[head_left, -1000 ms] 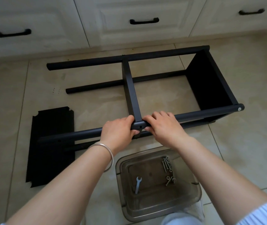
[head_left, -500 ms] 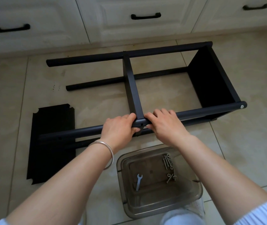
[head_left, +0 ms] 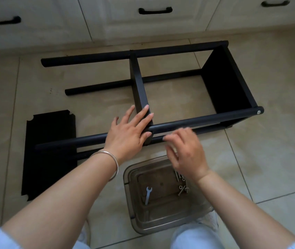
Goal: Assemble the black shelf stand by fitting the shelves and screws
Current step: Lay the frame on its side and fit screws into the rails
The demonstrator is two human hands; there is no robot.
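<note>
Black shelf stand (head_left: 193, 121) lies on the floor, two shelves in, third shelf (head_left: 48, 151) loose beside it; left hand (head_left: 130, 133) flat on the middle shelf (head_left: 139, 87), right hand (head_left: 186, 151) loosely curled, empty, above the screws (head_left: 181, 186).

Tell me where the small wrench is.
Head view, bottom centre: the wrench lies inside the clear plastic bin, left of the screws.

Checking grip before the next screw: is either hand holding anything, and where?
Nothing is gripped. The left hand rests flat on the middle shelf where it meets the front pole; the right hand is blurred and empty.
</note>
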